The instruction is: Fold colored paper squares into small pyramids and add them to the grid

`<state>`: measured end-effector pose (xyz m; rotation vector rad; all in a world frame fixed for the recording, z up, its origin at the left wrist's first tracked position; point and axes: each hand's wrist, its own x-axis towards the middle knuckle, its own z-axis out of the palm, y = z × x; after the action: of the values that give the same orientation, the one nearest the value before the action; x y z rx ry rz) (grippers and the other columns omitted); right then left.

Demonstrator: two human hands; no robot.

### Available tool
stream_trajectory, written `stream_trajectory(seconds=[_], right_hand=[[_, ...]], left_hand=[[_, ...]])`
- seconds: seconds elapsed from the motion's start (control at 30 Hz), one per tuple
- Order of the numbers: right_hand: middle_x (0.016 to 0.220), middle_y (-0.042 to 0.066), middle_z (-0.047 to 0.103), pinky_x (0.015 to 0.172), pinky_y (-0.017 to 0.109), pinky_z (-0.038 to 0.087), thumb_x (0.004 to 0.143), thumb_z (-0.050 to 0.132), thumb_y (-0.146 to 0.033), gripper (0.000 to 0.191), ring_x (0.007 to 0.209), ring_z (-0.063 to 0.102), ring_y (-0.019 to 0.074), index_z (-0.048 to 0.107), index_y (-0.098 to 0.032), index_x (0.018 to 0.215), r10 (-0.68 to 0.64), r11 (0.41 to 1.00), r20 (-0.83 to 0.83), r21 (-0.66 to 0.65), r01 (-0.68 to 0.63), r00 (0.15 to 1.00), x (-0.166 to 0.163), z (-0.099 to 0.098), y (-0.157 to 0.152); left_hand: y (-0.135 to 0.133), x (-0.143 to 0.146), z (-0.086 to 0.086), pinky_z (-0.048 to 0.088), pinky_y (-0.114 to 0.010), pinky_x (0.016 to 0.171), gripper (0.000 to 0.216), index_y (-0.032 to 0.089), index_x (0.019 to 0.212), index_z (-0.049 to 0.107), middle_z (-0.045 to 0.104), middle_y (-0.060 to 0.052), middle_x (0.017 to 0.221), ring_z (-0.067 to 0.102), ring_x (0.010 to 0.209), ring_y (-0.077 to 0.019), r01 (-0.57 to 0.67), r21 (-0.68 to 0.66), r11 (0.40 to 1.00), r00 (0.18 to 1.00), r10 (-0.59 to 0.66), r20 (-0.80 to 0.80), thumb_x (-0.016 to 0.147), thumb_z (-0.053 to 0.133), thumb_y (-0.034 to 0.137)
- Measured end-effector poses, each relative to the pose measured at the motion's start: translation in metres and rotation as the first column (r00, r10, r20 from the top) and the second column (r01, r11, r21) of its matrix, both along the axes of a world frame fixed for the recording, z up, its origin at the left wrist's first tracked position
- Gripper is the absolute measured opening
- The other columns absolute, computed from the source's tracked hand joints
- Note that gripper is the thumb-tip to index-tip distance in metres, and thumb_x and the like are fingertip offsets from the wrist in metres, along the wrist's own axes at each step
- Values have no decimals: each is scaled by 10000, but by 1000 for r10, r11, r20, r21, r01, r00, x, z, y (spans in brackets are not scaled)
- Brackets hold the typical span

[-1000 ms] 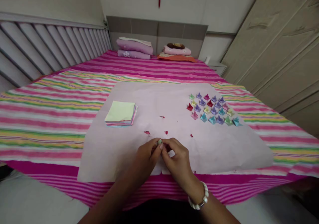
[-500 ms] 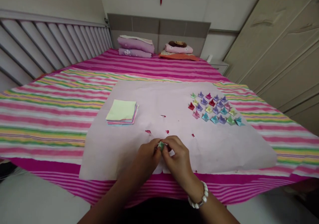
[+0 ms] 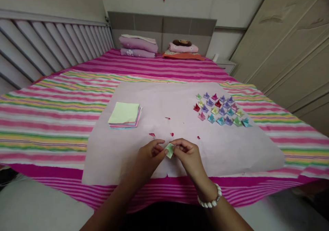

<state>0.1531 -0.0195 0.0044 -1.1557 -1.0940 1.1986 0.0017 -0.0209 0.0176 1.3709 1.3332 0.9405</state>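
Hands [image 3: 189, 154] on small green folded paper [image 3: 169, 151]; square paper stack [image 3: 124, 113] at left, colourful folded shapes [image 3: 222, 111] right.

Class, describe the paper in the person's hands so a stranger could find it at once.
Find the striped bed, then the large pale sheet spread on it. Over the sheet's near part, the right hand pinches a small green paper, and the left hand touches it. Unlike the colourful folded shapes to the right, this one is hand-held.

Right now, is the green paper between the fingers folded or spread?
Folded: the green paper is a compact diamond, smaller than the stacked sheets.
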Motion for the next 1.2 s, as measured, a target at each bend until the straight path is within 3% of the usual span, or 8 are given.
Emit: stream_trajectory(seconds=[0.13,0.27,0.37,0.5,0.73,0.93,1.03,1.2], right_hand=[[505,-38,584,482,221,367,634,672,-201,108,464,478,92,730,-169,720,14,999,-19,-38,-15,1000,2,2,1],[510,-31,609,513,226,411,631,691,-200,102,484,527,101,726,-169,721,44,996,-87,-72,-50,995,3,4,1],[537,-28,628,513,224,422,634,706,-202,109,487,540,99,724,-171,738,50,996,-124,-69,-59,991,4,5,1],[652,-16,668,520,230,444,639,737,-221,172,502,561,96,719,-178,805,80,994,-157,-63,-91,984,5,7,2],[656,-13,644,598,271,464,780,686,-344,229,556,568,115,709,-195,953,167,986,-75,-1,-168,983,9,14,-3],[613,-40,593,554,239,429,678,794,-328,309,552,523,98,692,-184,932,244,969,-125,-17,-248,962,2,7,-5],[591,-46,585,529,221,410,639,822,-331,317,534,518,87,679,-172,873,232,969,-173,-41,-242,957,-1,4,-4],[588,-48,587,481,198,405,596,851,-318,299,488,503,72,653,-170,763,216,969,-228,-71,-237,949,-3,4,-3]], left_hand=[[0,-5,-6,529,-351,750,140,175,911,620,618,-104,1019,618,956,-223,55,447,893,989,13,-147,772,607,183],[-2,-11,-5,483,-381,944,261,212,969,647,551,-103,1215,569,1104,-194,260,583,770,962,-152,-227,840,470,69],[-3,-12,-6,481,-362,962,335,217,1054,629,586,-94,1198,578,1114,-192,305,562,769,948,-191,-253,786,537,37],[-2,-11,-8,516,-336,903,208,213,969,663,677,-74,1085,637,1025,-192,266,567,780,961,-172,-215,792,623,112],[-4,-7,2,546,-302,780,67,199,833,699,726,-60,954,675,894,-198,63,350,935,998,-66,-2,783,660,221],[-4,-6,3,506,-262,726,61,181,790,664,700,-24,813,628,750,-146,-43,207,977,994,21,107,745,684,218],[-3,-5,3,496,-264,721,131,174,794,618,680,-17,791,623,747,-144,-91,147,985,977,59,207,712,709,218],[-1,-4,4,516,-303,760,436,169,1080,596,713,-17,813,663,782,-165,-30,-9,1000,919,31,393,674,737,241]])
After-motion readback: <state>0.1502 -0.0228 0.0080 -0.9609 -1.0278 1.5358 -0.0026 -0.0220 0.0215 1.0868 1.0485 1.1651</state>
